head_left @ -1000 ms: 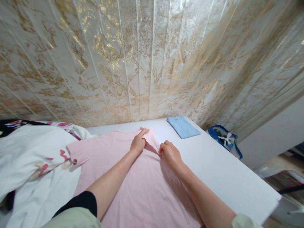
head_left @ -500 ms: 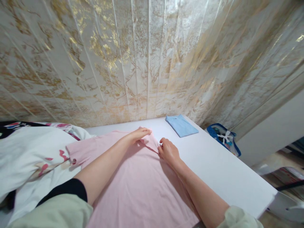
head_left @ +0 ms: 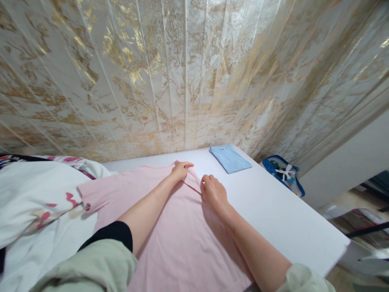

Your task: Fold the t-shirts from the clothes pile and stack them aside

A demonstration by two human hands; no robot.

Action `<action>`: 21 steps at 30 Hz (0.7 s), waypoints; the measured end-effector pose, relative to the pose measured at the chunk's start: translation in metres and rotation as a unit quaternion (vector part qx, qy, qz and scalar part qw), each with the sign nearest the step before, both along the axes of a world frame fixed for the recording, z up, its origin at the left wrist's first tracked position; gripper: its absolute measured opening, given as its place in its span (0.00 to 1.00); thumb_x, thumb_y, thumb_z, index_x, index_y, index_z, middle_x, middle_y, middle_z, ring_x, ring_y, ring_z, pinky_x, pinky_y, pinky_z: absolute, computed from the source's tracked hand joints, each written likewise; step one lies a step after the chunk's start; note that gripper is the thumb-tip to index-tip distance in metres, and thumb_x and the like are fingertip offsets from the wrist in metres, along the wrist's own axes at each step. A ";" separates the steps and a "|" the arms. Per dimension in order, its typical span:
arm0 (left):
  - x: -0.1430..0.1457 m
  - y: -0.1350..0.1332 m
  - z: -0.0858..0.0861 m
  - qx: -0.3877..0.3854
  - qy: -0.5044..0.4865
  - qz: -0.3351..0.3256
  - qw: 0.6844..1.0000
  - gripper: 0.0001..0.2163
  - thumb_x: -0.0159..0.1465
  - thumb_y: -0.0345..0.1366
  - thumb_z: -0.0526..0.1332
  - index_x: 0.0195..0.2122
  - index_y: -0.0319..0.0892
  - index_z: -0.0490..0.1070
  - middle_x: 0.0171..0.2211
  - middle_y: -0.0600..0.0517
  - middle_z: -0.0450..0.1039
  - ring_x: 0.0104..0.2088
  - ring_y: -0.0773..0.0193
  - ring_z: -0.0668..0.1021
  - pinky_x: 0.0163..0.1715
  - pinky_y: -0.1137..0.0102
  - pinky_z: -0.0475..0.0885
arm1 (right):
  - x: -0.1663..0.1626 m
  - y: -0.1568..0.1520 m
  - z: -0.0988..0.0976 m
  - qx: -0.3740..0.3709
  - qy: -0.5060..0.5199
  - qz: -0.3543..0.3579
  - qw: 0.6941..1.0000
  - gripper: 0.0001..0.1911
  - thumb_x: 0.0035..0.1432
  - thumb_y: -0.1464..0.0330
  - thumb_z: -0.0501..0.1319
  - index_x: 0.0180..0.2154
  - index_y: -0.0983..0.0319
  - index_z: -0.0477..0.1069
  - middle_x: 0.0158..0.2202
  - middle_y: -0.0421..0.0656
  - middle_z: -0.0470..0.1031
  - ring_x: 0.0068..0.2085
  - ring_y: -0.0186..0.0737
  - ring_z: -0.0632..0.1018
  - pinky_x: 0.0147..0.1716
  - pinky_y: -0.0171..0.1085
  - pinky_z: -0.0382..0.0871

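Observation:
A pink T-shirt (head_left: pixel 173 231) lies spread over the white table, with one short sleeve out to the left. At its far right shoulder my left hand (head_left: pixel 181 170) is closed on the fabric. My right hand (head_left: pixel 214 190) grips the shirt's right edge a little nearer to me, fingers curled and thumb side hidden. Between the two hands a folded strip of pink cloth is pulled up, with a dark crease beneath it. The right sleeve is folded in and cannot be made out.
A folded light-blue garment (head_left: pixel 230 158) rests at the table's far right corner. White clothes with red print (head_left: pixel 39 202) are heaped at the left. Beyond the white table (head_left: pixel 282 221) stands a blue-trimmed bag (head_left: pixel 284 174) on the right. A gold-patterned curtain (head_left: pixel 170 81) hangs behind.
My left hand has closed on the shirt's shoulder, and its forearm has swung to the right. My right hand keeps its hold. The view has shifted slightly.

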State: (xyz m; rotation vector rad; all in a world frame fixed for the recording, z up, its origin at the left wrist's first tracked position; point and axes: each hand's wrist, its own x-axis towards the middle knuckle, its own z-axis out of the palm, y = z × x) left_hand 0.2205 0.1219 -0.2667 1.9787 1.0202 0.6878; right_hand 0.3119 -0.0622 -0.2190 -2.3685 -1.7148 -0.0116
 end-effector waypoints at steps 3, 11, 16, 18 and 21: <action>-0.003 -0.002 0.002 0.051 0.002 -0.011 0.999 0.21 0.53 0.18 0.54 0.43 0.43 0.77 0.47 0.52 0.78 0.51 0.64 0.75 0.56 0.69 0.66 | -0.005 -0.002 0.000 0.040 -0.012 0.074 0.996 0.17 0.65 0.71 0.48 0.52 0.61 0.67 0.54 0.50 0.70 0.52 0.44 0.71 0.48 0.40 0.62; -0.049 -0.036 0.009 0.240 0.029 0.002 0.970 0.19 0.62 0.23 0.50 0.49 0.43 0.72 0.52 0.49 0.72 0.55 0.61 0.71 0.59 0.62 0.63 | -0.017 0.003 -0.024 -0.026 0.034 0.128 0.991 0.28 0.65 0.63 0.49 0.65 0.64 0.54 0.67 0.47 0.53 0.66 0.45 0.55 0.62 0.51 0.48; -0.075 -0.059 -0.001 0.284 0.130 0.003 0.950 0.16 0.66 0.30 0.51 0.54 0.41 0.68 0.55 0.46 0.71 0.56 0.57 0.70 0.58 0.59 0.64 | -0.019 0.003 -0.028 -0.015 0.034 0.117 0.992 0.28 0.65 0.63 0.49 0.64 0.62 0.55 0.67 0.47 0.53 0.66 0.44 0.55 0.62 0.51 0.48; -0.077 -0.062 -0.002 0.278 0.132 0.026 0.951 0.17 0.66 0.30 0.50 0.55 0.41 0.67 0.55 0.45 0.70 0.55 0.58 0.71 0.57 0.60 0.64 | -0.018 0.001 -0.028 0.005 0.029 0.114 0.993 0.27 0.65 0.64 0.49 0.63 0.62 0.57 0.66 0.48 0.55 0.66 0.45 0.56 0.62 0.52 0.48; -0.076 -0.065 0.001 0.273 0.133 0.041 0.952 0.16 0.65 0.29 0.51 0.53 0.43 0.67 0.53 0.46 0.72 0.54 0.59 0.72 0.56 0.61 0.64 | -0.019 0.001 -0.024 0.059 0.012 0.098 0.993 0.26 0.65 0.67 0.48 0.62 0.65 0.58 0.65 0.51 0.58 0.65 0.46 0.58 0.62 0.51 0.49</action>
